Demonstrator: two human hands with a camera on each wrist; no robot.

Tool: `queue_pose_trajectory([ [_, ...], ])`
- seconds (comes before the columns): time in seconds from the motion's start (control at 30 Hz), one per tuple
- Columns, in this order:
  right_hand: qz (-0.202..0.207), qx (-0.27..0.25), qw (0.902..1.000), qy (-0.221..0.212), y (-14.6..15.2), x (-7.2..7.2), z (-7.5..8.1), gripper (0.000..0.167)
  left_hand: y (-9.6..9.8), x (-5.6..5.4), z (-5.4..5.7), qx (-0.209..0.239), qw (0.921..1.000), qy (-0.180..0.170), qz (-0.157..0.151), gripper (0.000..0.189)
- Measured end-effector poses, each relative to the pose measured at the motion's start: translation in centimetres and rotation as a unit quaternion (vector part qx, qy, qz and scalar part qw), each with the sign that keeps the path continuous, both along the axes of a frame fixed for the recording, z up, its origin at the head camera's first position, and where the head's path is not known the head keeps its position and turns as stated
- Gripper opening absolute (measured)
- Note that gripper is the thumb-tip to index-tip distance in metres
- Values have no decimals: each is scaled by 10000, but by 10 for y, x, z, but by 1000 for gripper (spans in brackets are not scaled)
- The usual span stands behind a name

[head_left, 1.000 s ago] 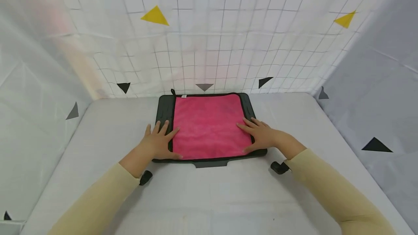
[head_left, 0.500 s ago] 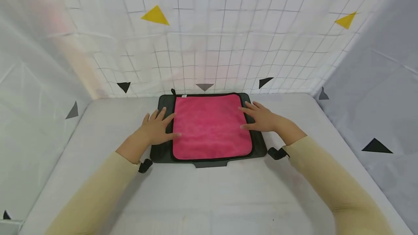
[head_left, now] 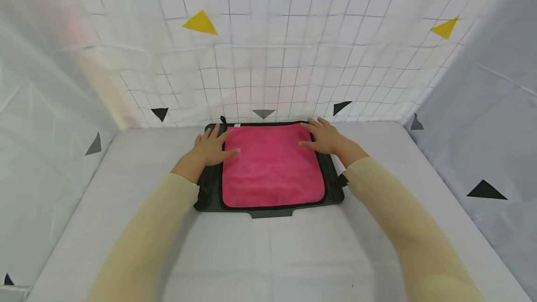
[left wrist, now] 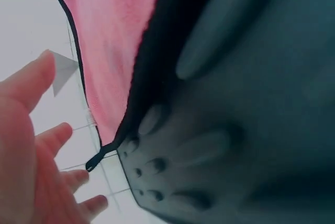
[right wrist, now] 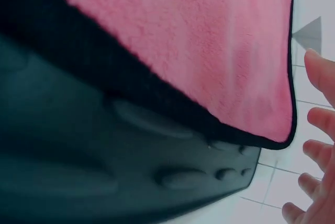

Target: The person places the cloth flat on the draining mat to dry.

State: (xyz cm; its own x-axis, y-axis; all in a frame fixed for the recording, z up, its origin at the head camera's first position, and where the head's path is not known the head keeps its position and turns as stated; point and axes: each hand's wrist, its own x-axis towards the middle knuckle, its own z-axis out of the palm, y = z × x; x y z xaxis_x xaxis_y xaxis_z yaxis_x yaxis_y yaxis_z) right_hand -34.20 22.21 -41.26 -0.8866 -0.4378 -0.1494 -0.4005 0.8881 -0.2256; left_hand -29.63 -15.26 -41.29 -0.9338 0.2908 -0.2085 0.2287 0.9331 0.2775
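Observation:
A pink cloth [head_left: 272,167] with black edging lies flat and spread out on a dark, ridged plastic board [head_left: 271,214]. My left hand [head_left: 205,150] is over the far left part, fingers spread, with thumb and index finger overlapping the cloth's edge. Over the far right corner is my right hand [head_left: 325,138], its fingers likewise spread and its thumb across the cloth. Neither hand grips anything. In the left wrist view, a small black hanging loop [left wrist: 97,161] sticks out from the cloth's corner, near my fingers. Raised oval bumps show on the board in both wrist views.
The board lies on a white-covered table [head_left: 268,250], close to a white grid-lined curtain [head_left: 268,73] behind it. Plain pale sheets [head_left: 482,120] stand on the left and right sides. Black and yellow triangle markers are on the curtain and sheets.
Both hands have moved away from the body, from the cloth's near half up to its far corners, fingers spread throughout. The cloth and board have stayed in place.

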Motion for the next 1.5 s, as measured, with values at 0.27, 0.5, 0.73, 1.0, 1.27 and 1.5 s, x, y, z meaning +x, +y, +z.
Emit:
queue_pose_trajectory([
  [0.27,-135,283,9993,-191,-11,-14,-16,82,10,-18,-15,-87,9997,-104,221,82],
  [0.5,-430,412,9976,-354,-15,-19,-25,76,9,-18,-18,-21,9966,-464,684,83],
  [0.73,-705,401,9934,-810,-7,-23,-27,66,8,-15,-15,-99,9942,-605,879,85],
  [1.0,-900,287,9913,-917,11,-23,-29,65,6,-15,-14,-97,9936,-694,881,86],
  [1.27,-706,366,9951,-592,9,-20,-27,65,1,-14,-12,-60,9944,-773,713,89],
  [1.5,311,485,9979,-295,-5,-12,-26,67,-3,-9,-8,-239,9958,-825,315,98],
])
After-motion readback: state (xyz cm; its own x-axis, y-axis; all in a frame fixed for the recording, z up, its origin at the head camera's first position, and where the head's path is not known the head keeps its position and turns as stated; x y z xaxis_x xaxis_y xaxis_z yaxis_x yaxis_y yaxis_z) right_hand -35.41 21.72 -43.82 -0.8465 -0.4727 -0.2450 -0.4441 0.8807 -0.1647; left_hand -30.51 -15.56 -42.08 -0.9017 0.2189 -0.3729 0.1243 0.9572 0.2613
